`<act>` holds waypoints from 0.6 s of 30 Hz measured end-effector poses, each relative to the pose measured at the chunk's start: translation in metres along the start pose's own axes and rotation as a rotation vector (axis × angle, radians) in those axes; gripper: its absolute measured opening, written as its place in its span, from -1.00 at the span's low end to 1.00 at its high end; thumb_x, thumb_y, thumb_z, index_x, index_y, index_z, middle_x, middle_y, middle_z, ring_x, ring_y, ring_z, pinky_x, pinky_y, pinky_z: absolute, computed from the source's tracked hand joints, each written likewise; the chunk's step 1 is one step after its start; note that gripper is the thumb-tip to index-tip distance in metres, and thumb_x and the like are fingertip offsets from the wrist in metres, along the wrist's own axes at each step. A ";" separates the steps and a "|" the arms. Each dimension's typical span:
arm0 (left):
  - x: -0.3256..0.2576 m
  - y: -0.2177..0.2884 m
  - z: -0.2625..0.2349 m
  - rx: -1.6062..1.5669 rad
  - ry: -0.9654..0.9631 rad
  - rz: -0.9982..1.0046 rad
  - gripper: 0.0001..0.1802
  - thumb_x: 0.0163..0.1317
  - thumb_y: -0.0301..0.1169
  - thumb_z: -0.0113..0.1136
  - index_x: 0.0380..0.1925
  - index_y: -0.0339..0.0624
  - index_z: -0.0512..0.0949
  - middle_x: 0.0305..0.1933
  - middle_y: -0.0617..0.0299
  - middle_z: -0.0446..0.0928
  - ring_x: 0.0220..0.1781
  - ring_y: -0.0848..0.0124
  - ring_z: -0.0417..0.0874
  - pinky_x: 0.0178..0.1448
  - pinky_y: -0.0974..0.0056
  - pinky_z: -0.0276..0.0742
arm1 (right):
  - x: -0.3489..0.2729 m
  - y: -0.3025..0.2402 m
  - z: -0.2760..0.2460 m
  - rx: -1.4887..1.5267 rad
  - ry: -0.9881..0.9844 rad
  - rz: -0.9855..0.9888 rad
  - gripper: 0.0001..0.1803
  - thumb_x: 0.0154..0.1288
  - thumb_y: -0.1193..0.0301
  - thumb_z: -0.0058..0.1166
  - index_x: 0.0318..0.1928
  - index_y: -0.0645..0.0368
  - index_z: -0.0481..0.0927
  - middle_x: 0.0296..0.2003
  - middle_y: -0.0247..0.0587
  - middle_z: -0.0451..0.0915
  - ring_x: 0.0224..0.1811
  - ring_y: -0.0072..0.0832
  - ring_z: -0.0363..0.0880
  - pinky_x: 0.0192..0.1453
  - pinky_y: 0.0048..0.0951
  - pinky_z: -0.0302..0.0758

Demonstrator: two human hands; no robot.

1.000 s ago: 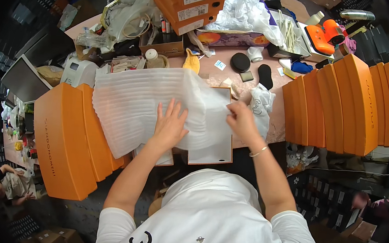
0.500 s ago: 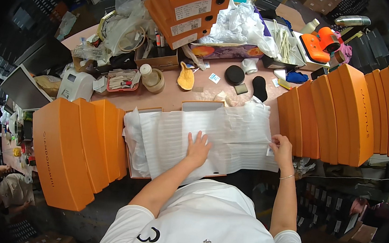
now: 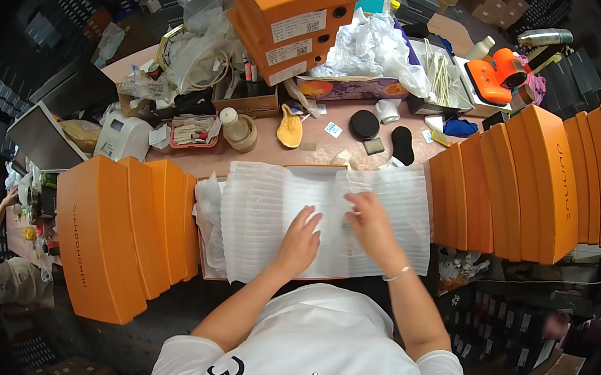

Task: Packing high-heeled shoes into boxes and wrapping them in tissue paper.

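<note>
A white ribbed foam sheet [image 3: 254, 219] lies spread across the open orange shoebox [image 3: 214, 276] in front of me. My left hand [image 3: 299, 242] rests on or just above the middle of the sheet, fingers stretched out and holding nothing. My right hand [image 3: 369, 223] is over the sheet a little further right, its fingers loosely bent and apart with nothing visible in them. Crumpled white tissue paper [image 3: 209, 208] shows at the sheet's left edge. What lies under the sheet is hidden.
Orange shoeboxes stand in rows at left [image 3: 104, 234] and right [image 3: 525, 187], close beside the work area. Another stack of orange boxes [image 3: 288, 13] rises at the back. Behind the sheet lie a yellow pad [image 3: 290, 127], a black round tin [image 3: 364, 125] and a black insole [image 3: 403, 145].
My right hand has left the sheet's right edge and moved left to its middle. The sheet now lies flatter and wider. My left hand has turned slightly and drawn its fingers closer together.
</note>
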State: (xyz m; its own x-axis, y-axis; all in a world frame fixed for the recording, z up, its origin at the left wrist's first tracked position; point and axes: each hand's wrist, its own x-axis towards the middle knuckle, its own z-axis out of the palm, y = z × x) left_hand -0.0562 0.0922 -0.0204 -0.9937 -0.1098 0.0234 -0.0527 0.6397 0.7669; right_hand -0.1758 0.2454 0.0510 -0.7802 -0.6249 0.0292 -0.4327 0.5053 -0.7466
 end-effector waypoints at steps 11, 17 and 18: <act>0.001 -0.090 0.012 -0.056 0.011 -0.549 -0.54 0.15 -0.33 0.08 -0.01 -0.46 0.44 0.01 -0.31 0.45 0.05 -0.20 0.47 0.17 -0.05 0.39 | -0.029 0.084 0.130 -0.155 -0.535 -0.074 -0.17 0.10 0.38 0.27 0.35 0.20 0.16 0.34 0.27 0.10 0.42 0.19 0.01 0.39 0.07 0.18; 0.003 -0.065 -0.030 -0.073 0.112 -0.515 -0.68 0.11 -0.37 0.01 -0.24 -0.42 0.53 -0.18 -0.28 0.54 -0.12 -0.17 0.56 0.01 -0.05 0.46 | -0.034 -0.025 0.003 -0.624 -0.028 -0.035 -0.05 0.13 0.37 0.26 0.43 0.24 -0.02 0.34 0.26 0.14 0.40 0.01 0.16 0.44 -0.24 0.14; 0.005 -0.045 -0.050 -0.146 0.114 -0.482 -0.68 0.11 -0.37 0.01 -0.25 -0.42 0.52 -0.18 -0.28 0.55 -0.13 -0.14 0.57 -0.01 -0.03 0.47 | -0.033 -0.022 -0.002 -0.161 -0.051 0.086 -0.03 0.14 0.37 0.25 0.44 0.24 -0.06 0.35 0.23 0.13 0.41 -0.05 0.15 0.45 -0.26 0.12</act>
State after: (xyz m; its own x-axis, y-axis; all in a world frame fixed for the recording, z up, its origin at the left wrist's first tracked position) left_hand -0.0538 0.0247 -0.0233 -0.8426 -0.4531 -0.2912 -0.4792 0.3839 0.7893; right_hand -0.1415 0.2566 0.0678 -0.7952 -0.6027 -0.0670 -0.4353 0.6442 -0.6289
